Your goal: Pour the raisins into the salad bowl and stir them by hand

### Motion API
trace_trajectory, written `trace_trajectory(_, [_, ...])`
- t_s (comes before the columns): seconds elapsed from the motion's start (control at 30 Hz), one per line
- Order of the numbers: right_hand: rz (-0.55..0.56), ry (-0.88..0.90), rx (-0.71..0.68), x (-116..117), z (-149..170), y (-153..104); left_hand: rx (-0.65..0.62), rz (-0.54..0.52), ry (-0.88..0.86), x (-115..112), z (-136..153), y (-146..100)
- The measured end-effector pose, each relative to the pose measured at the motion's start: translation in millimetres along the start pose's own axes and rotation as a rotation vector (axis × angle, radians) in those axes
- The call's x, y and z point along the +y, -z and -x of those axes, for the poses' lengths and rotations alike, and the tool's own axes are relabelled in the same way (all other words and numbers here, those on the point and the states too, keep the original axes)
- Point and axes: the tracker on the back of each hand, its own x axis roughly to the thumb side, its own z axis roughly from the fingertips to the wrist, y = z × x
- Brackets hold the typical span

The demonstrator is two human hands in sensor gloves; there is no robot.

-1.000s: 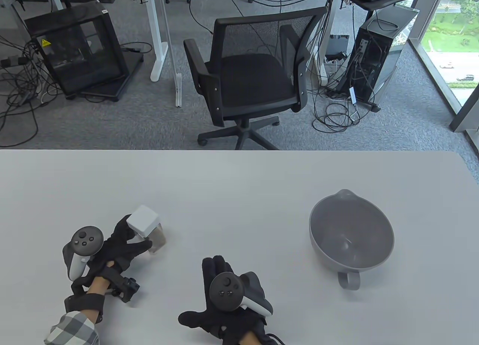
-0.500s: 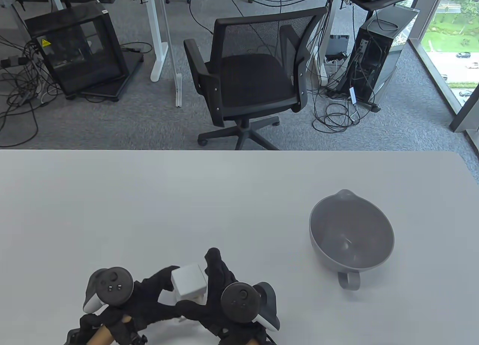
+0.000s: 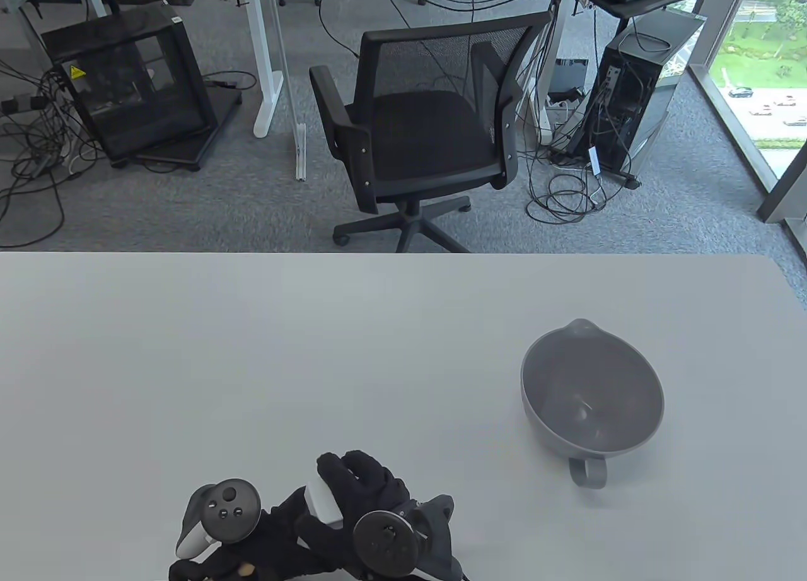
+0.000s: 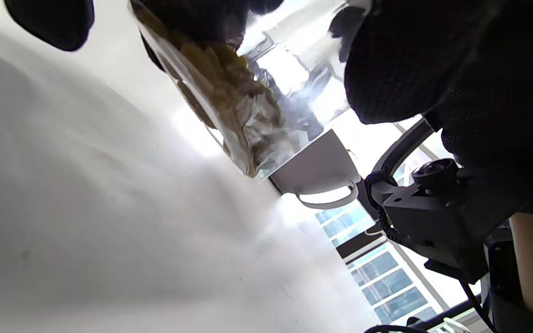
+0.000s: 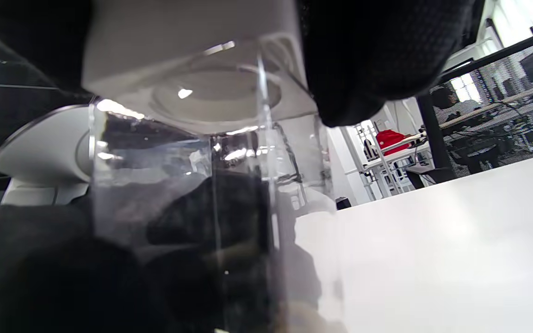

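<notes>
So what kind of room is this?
Most likely an office or lab: a black mesh swivel chair, a black computer tower with tangled floor cables, and white-legged desks stand behind the table.

I count one grey salad bowl [image 3: 591, 392] with a single handle on the table [image 3: 315, 354]. One clear container of raisins [image 4: 229, 101], capped by one white lid [image 3: 323, 504]. My two gloved hands: left hand [image 3: 277, 540], right hand [image 3: 359, 492], each with one tracker. Beyond the table, one black office chair [image 3: 419, 133], one computer tower [image 3: 630, 114], one dark cabinet [image 3: 129, 86].
</notes>
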Motion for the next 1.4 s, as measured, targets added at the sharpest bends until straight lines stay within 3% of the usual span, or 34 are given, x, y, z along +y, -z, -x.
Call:
trace_trajectory(0.07, [-0.08,0.108,-0.05,0,2,3,-0.017,-0.007,0.052,4,0,0])
trace_trajectory(0.17, [-0.35,0.244,-0.145,-1,6,11,-0.001,0.017,0.052,6,4,-3])
trace_trajectory(0.2, [-0.341,0.242,-0.139,-1,7,11,0.003,0.024,0.064,5,5,-4])
trace_trajectory(0.27, [-0.172,0.251,-0.042,4,6,7,0.01,0.042,0.099,-1,6,-2])
trace_trajectory(0.33, [-0.096,0.074,0.038,8,2,6,-0.002,0.041,0.078,-4,2,0])
trace_trajectory(0.4, [-0.162,-0.107,0.091,8,-1,7,0.015,0.017,0.077,-3,0,1])
trace_trajectory(0.47, [-0.156,-0.048,0.007,6,-7,7,0.01,0.018,0.128,-1,-1,1])
trace_trajectory(0.53, [-0.26,0.103,-0.107,9,-14,5,0.014,0.032,0.104,0,0,1])
trace_trajectory(0.6, [-0.216,0.17,-0.209,7,-20,5,0.011,0.033,0.08,1,-1,0])
trace_trajectory(0.67, [-0.155,0.106,-0.257,1,-22,4,0.019,0.018,0.078,3,-1,0])
trace_trajectory(0.77, [0.079,-0.057,-0.134,-3,-23,-3,0.01,0.002,0.073,5,-3,-1])
trace_trajectory(0.83, [0.004,-0.2,-0.03,0,-21,1,0.007,-0.008,0.078,6,-5,0])
trace_trajectory(0.87, [-0.133,-0.23,0.004,3,-19,2,0.008,-0.009,0.083,8,-6,1])
trace_trajectory(1.0, [-0.214,0.023,-0.195,4,-21,3,0.026,0.021,0.077,13,2,0])
trace_trajectory(1.07, [-0.176,0.1,-0.253,3,-25,2,0.022,0.017,0.087,12,2,-1])
trace_trajectory(1.13, [-0.064,0.082,-0.27,-2,-26,-1,0.03,0.022,0.099,10,3,-1])
trace_trajectory(1.23, [0.092,-0.081,-0.142,-3,-26,-4,0.021,0.005,0.045,10,3,-1])
trace_trajectory(1.3, [-0.047,-0.264,-0.009,1,-24,1,0.011,-0.005,0.068,11,0,0])
trace_trajectory(1.33, [-0.233,-0.327,0.053,6,-21,3,0.013,-0.005,0.093,11,-2,1])
trace_trajectory(1.37, [-0.294,-0.291,0.017,7,-20,3,0.03,0.021,0.141,9,0,0])
trace_trajectory(1.4, [-0.197,-0.265,-0.006,6,-19,2,0.016,0.034,0.136,8,3,0])
